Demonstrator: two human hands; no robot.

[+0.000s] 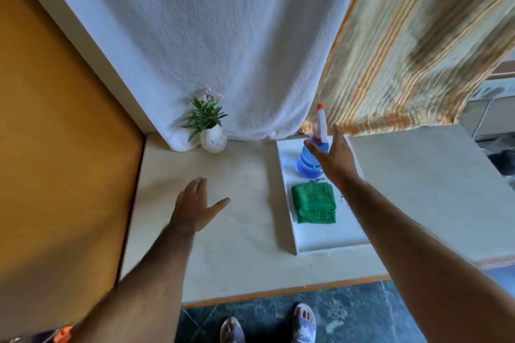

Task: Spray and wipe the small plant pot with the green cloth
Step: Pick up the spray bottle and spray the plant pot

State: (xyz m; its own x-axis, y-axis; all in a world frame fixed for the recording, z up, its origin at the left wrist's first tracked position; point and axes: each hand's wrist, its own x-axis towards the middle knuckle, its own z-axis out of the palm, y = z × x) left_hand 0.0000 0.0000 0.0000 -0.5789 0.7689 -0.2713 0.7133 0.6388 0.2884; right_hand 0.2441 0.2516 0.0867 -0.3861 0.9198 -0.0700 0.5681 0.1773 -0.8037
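A small white plant pot (pixel 214 140) with green leaves and pink flowers stands at the back of the table, against the white cloth. On a white tray (pixel 320 239) to the right stands a blue spray bottle (pixel 306 161) with a white and red nozzle. A folded green cloth (pixel 313 202) lies on the tray, nearer to me than the bottle. My right hand (pixel 333 157) is open right beside the bottle, fingers spread, not closed around it. My left hand (pixel 196 203) hovers open, palm down, over the bare table, well in front of the pot.
A white towel-like cloth (pixel 223 36) and a striped curtain (pixel 404 50) hang behind the table. An orange-brown panel (pixel 55 147) borders the table's left side. The table's front edge (pixel 278 291) runs above a dark floor, where sandalled feet show.
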